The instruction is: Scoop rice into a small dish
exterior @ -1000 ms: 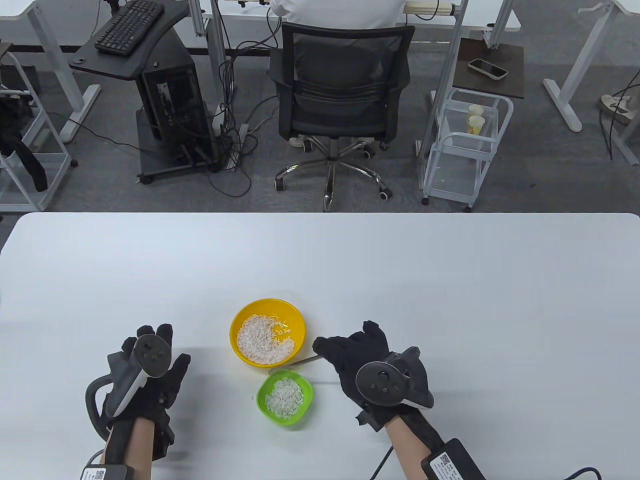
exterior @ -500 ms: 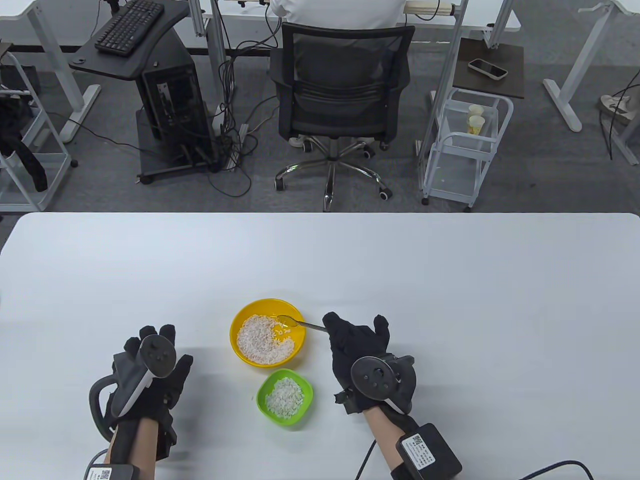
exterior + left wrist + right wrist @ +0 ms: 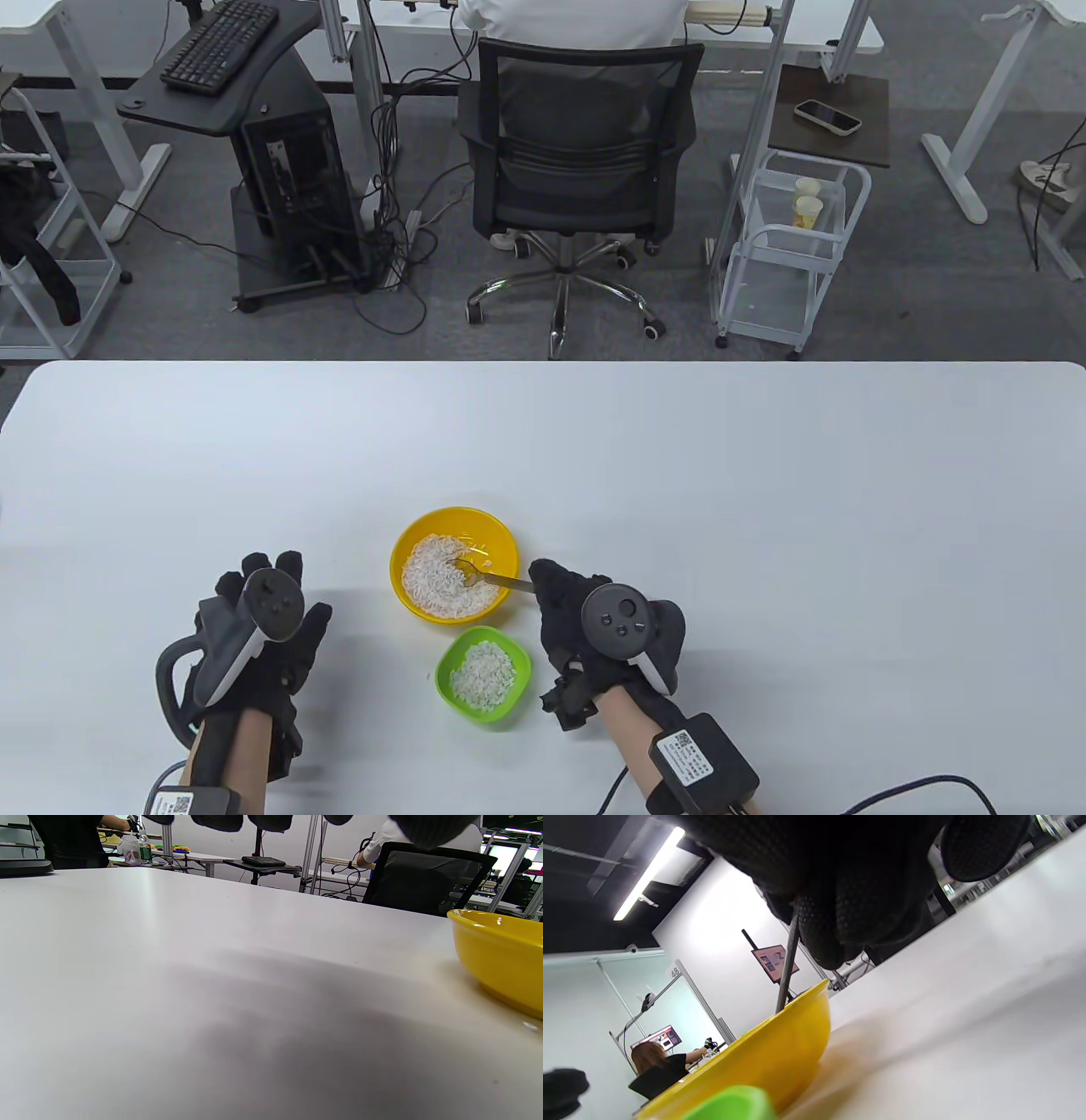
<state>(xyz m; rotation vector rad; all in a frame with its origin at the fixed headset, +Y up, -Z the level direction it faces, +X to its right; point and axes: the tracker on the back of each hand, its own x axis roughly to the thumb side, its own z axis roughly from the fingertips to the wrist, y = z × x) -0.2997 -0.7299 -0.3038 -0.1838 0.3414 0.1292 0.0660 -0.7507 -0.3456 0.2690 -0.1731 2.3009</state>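
A yellow bowl (image 3: 407,543) holds white rice (image 3: 437,577). A small green dish (image 3: 445,662) in front of it holds a smaller heap of rice. My right hand (image 3: 564,607) grips the handle of a metal spoon (image 3: 496,580), whose bowl dips into the rice in the yellow bowl. In the right wrist view my fingers (image 3: 840,921) pinch the spoon handle (image 3: 787,967) above the yellow bowl's rim (image 3: 780,1043), with the green dish (image 3: 729,1105) at the bottom. My left hand (image 3: 263,620) rests flat on the table, left of both bowls, holding nothing. The yellow bowl (image 3: 500,955) shows at the right of the left wrist view.
The white table (image 3: 679,475) stretches far behind and to both sides of the bowls. Beyond its far edge stand an office chair (image 3: 577,170), a computer cart (image 3: 280,170) and a white wire trolley (image 3: 789,246).
My right hand carried the spoon from over the green dish back up to the yellow bowl and lowered it into the rice. My left hand barely shifted.
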